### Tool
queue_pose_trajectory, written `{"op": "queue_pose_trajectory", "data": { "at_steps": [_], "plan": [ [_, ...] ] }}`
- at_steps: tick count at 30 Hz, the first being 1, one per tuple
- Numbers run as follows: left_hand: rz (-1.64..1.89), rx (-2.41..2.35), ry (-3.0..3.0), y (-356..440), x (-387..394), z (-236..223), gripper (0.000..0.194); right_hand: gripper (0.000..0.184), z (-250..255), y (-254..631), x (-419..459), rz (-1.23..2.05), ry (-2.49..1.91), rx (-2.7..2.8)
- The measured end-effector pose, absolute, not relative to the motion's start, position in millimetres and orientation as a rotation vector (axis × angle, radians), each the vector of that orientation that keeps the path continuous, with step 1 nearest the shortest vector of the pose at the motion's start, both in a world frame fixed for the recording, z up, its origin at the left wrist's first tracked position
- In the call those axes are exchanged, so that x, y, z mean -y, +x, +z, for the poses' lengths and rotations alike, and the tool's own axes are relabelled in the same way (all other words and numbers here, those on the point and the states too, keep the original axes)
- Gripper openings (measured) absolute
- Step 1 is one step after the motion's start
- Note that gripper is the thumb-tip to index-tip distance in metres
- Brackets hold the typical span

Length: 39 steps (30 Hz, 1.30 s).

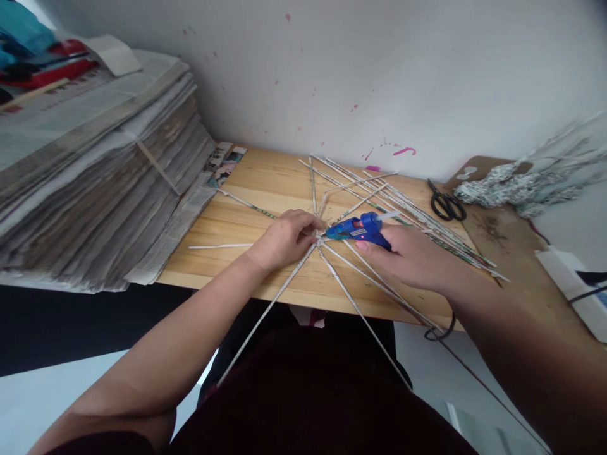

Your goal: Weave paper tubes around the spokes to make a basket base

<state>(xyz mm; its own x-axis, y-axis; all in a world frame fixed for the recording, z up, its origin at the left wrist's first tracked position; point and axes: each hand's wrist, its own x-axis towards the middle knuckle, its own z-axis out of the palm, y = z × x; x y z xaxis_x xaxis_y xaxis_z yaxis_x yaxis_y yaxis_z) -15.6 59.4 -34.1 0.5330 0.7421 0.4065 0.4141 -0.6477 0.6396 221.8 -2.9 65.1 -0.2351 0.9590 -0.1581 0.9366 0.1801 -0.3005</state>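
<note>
Several thin rolled-newspaper sticks (339,278) fan out from a shared centre like spokes, some reaching past the table's front edge. At that centre my left hand (287,239) is closed, its thumb and fingers pinching a paper stick; the pinched spot is partly hidden by the fingers. My right hand (403,253) grips a blue glue gun (353,229) with a whitish glue stick jutting from its rear. The gun's nozzle points left and is right by the left fingertips at the centre, close to or touching the sticks.
On the wooden table (265,167) more loose paper sticks (417,215) lie at the back right. Black scissors (446,203) rest beyond them, near bundled newspaper strands (493,183). A tall newspaper stack (156,145) stands left. At far right is a white power strip (571,291).
</note>
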Motion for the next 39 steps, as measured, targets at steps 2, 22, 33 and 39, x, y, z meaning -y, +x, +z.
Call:
{"op": "queue_pose_trajectory", "data": {
  "at_steps": [2,22,33,39],
  "plan": [
    [0.925,-0.953,2.296,-15.3,-59.2,-34.3,0.022,0.042,64.0,223.1,2.5,0.495,-1.92,2.355],
    [0.908,-0.964,2.257,-15.4,-59.4,-33.5,0.019,0.04,81.1,256.1,33.5,0.43,-1.931,2.274],
    [0.869,-0.966,2.351,-17.3,-62.3,-36.6,0.02,0.056,38.2,471.3,141.8,-0.623,-2.345,2.09],
    [0.806,-1.01,2.34,-18.7,-62.8,-37.9,0.023,0.053,11.8,521.9,164.0,-0.712,-2.443,2.073]
  ]
}}
